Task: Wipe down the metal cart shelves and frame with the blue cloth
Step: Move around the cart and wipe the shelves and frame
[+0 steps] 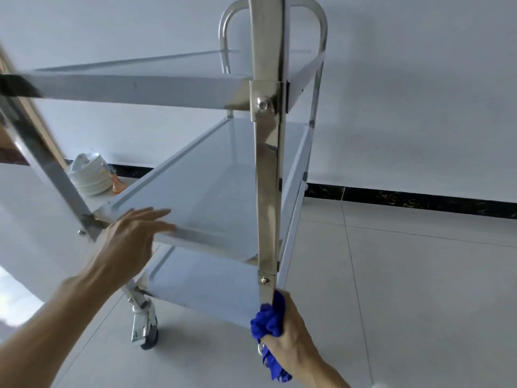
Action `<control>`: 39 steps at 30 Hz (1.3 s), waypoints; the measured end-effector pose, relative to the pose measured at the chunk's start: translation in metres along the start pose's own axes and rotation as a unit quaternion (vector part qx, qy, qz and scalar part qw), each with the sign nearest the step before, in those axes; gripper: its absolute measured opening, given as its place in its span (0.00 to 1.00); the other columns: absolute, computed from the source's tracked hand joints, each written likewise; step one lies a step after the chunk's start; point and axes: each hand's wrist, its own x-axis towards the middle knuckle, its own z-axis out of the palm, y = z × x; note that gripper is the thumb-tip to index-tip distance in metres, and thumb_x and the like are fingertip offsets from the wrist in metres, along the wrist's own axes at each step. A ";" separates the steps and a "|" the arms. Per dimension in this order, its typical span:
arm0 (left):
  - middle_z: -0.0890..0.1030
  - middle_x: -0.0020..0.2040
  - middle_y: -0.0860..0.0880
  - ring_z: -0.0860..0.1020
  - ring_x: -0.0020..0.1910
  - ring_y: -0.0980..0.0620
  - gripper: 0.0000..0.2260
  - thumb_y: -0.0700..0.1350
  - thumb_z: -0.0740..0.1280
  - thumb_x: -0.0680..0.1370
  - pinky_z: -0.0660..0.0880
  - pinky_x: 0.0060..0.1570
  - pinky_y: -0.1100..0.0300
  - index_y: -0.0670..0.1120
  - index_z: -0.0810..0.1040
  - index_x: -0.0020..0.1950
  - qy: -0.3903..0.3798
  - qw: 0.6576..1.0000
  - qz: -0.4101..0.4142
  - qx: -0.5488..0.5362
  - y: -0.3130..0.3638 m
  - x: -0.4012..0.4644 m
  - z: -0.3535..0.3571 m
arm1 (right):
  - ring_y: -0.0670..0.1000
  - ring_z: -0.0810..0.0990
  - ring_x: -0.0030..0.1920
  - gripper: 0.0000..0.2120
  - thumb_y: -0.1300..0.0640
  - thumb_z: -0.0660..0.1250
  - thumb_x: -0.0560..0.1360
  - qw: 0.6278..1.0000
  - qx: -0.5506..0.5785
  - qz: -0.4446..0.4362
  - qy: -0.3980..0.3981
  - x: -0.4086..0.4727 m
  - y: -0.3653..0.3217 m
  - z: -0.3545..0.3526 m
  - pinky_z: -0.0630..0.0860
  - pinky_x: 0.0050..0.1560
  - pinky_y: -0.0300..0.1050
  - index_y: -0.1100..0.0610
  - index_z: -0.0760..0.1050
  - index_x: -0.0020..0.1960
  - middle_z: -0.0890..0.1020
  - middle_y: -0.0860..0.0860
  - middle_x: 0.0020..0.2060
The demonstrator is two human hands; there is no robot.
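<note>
A three-shelf stainless steel cart (212,175) on castors fills the middle of the head view, seen from low down. My right hand (293,331) grips the blue cloth (268,323), which is wrapped around the bottom of the near upright post (268,191), just below the lowest shelf's bolt. A tail of the cloth hangs down under my wrist. My left hand (131,242) rests with fingers spread on the front rim of the middle shelf (201,236), near the left post. It holds nothing.
A stack of white plates (89,175) with an orange object beside it sits on the floor by the wall, behind the cart's left side. A castor wheel (145,329) stands at the cart's near left corner. Light floor tiles stretch to the right, with a black skirting along the wall.
</note>
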 end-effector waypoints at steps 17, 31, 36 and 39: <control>0.83 0.50 0.45 0.82 0.50 0.39 0.22 0.62 0.58 0.77 0.75 0.58 0.43 0.48 0.83 0.53 -0.018 0.742 -0.112 -0.661 0.144 0.042 -0.075 | 0.58 0.82 0.50 0.10 0.56 0.67 0.78 0.929 0.272 0.183 0.172 0.136 -0.086 -0.111 0.79 0.51 0.52 0.61 0.76 0.56 0.83 0.60 0.50; 0.76 0.40 0.42 0.74 0.36 0.42 0.27 0.61 0.48 0.80 0.74 0.39 0.52 0.40 0.75 0.47 0.121 0.761 -0.162 -0.617 0.146 0.022 -0.073 | 0.62 0.84 0.49 0.33 0.50 0.78 0.55 0.899 0.272 0.284 0.193 0.189 -0.096 -0.087 0.79 0.52 0.67 0.56 0.77 0.58 0.84 0.58 0.52; 0.68 0.30 0.45 0.63 0.29 0.40 0.24 0.53 0.45 0.83 0.61 0.25 0.53 0.36 0.64 0.37 0.258 0.709 -0.159 -0.637 0.150 0.022 -0.072 | 0.61 0.85 0.52 0.25 0.46 0.75 0.63 0.901 0.282 0.285 0.166 0.175 -0.093 -0.073 0.79 0.54 0.65 0.54 0.80 0.58 0.85 0.57 0.53; 0.71 0.29 0.51 0.65 0.27 0.46 0.24 0.53 0.46 0.83 0.61 0.24 0.56 0.41 0.69 0.37 0.269 0.689 -0.169 -0.651 0.144 0.023 -0.072 | 0.60 0.84 0.52 0.21 0.46 0.74 0.67 0.902 0.290 0.274 0.168 0.168 -0.095 -0.071 0.80 0.54 0.63 0.54 0.79 0.57 0.85 0.56 0.52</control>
